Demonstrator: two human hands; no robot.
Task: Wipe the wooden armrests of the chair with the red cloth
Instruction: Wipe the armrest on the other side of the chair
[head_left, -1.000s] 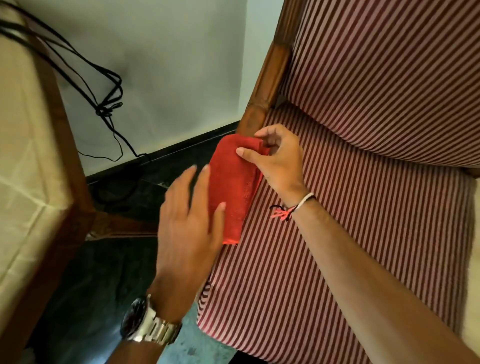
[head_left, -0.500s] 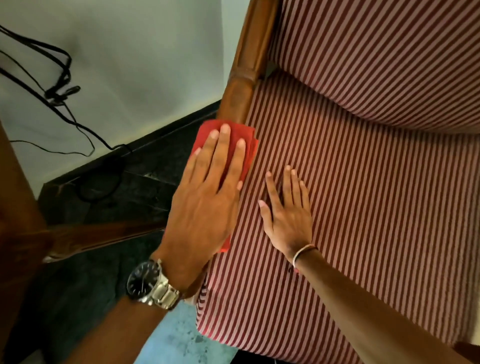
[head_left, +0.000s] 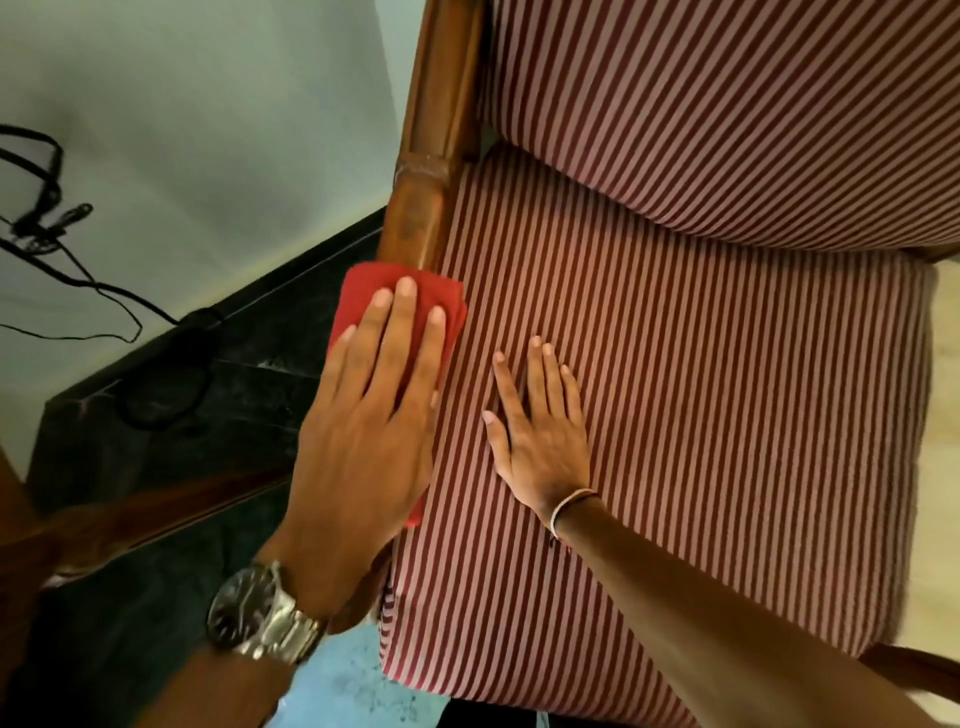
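Red cloth (head_left: 358, 291) lies pinned flat under the left hand (head_left: 363, 431); push it ahead along the armrest (head_left: 415, 218), keeping pressure even. Right hand (head_left: 540, 431) rests flat, grasping nothing.

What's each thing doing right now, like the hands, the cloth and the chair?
Left hand: flat, pressing the cloth.
Right hand: flat on the seat, empty.
Cloth: folded, lying on the armrest.
Armrest: partly covered, far end bare.
Seat: bare except for the hand.
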